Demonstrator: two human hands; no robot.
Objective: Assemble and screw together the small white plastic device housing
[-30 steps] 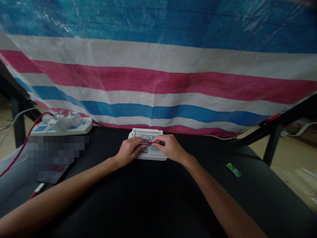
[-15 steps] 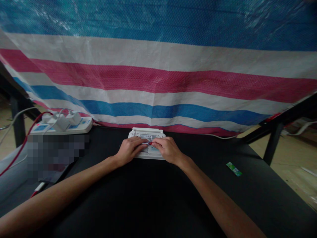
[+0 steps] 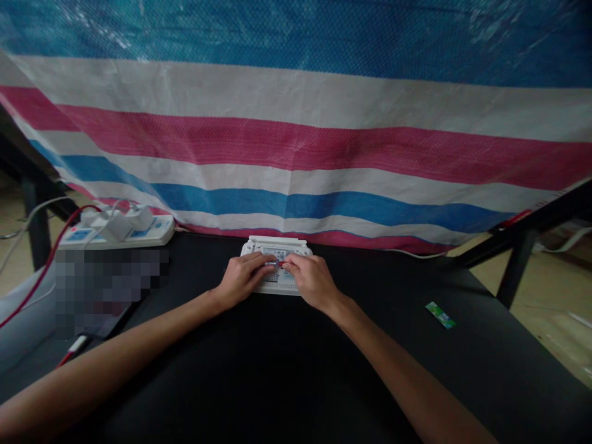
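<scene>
Pinching small red-ended rod (image 3: 280, 264) between left hand (image 3: 240, 277) and right hand (image 3: 316, 280), over white device (image 3: 281, 290).

Striped sheet (image 3: 296, 145) blocks behind device (image 3: 281, 287) — tabletop (image 3: 383, 290) free rightward.

A wide view is taken from above by 1 head-worn camera, aimed forward and down over the worktop (image 3: 383, 283), left hand (image 3: 237, 280) and right hand (image 3: 315, 280) centred.

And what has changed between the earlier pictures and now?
The right hand has shifted slightly toward the near edge of the white casing, uncovering the far right corner and hiding the near one. Nothing was visibly grasped or released. The left hand and green packet stayed put.
</scene>
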